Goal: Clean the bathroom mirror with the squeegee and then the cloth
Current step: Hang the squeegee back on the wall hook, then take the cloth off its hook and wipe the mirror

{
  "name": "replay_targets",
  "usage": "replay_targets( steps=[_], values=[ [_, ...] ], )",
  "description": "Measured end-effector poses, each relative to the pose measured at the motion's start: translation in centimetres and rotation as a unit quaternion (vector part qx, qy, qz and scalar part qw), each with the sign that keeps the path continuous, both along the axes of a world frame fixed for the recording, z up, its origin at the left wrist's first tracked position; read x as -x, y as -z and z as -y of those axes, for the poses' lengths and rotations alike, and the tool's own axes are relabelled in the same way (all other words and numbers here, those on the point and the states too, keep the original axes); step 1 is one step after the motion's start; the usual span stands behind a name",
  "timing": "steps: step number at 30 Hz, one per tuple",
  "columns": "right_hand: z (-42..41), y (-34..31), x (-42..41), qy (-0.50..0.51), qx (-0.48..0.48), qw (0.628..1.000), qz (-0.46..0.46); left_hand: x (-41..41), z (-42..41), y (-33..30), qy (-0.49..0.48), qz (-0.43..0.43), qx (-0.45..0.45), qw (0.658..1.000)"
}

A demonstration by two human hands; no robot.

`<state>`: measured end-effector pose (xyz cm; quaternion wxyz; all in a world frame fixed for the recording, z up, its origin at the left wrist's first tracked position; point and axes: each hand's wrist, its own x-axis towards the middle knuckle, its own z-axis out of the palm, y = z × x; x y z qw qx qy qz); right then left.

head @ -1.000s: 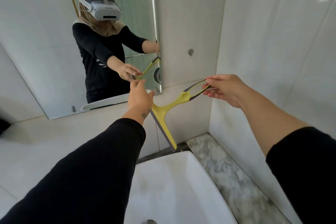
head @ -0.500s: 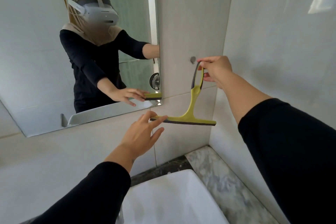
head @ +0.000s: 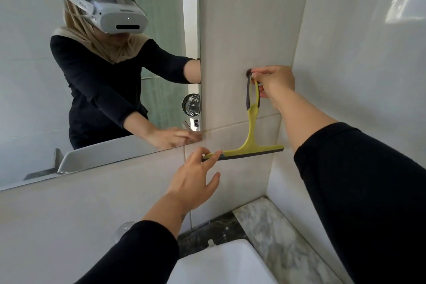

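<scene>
Sink (head: 221, 263): white basin at the bottom edge, only its rim and part of the bowl show; what shows holds nothing
Bench (head: 274, 235): marbled grey top around the sink, running into the corner on the right
Writing: none readable; the small fan (head: 191, 105) seen in the mirror has a centre mark too small to read
Mirror (head: 34, 99): on the wall at left, its lower edge slanting down to the left; it reflects a person in black sleeves wearing a white headset
Squeegee (head: 251, 132): yellow with grey trim, upright against the tiled wall right of the mirror, blade at the bottom and level, handle loop up at a dark wall hook (head: 249, 73)
Right hand (head: 274, 84): arm stretched up and forward, fingers pinched shut on the top of the loop right at the hook
Left hand (head: 196, 180): palm to the wall, fingers spread apart, fingertips touching the blade's left end, not gripping it
Hands: well apart, one at each end of the squeegee
</scene>
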<state>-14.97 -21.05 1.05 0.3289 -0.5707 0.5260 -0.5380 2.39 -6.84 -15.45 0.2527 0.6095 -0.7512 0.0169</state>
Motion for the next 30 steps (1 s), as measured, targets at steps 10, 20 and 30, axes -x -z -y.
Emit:
replay_targets(
  steps=[10, 20, 30],
  values=[
    [-2.5, 0.6, -0.1, 0.028, 0.042, 0.992, -0.114, 0.9, -0.3, -1.3, -0.003, -0.01, -0.039, 0.999],
    [-13.4, -1.1, -7.1, -0.137, 0.144, 0.914, -0.353, -5.3, -7.9, -11.2, -0.105, -0.069, -0.032, 0.992],
    [-24.7, -2.6, -22.2, -0.38, 0.141, 0.811, -0.422, -17.3, -23.7, -16.8, -0.3, -0.096, -0.078, 0.946]
  ],
)
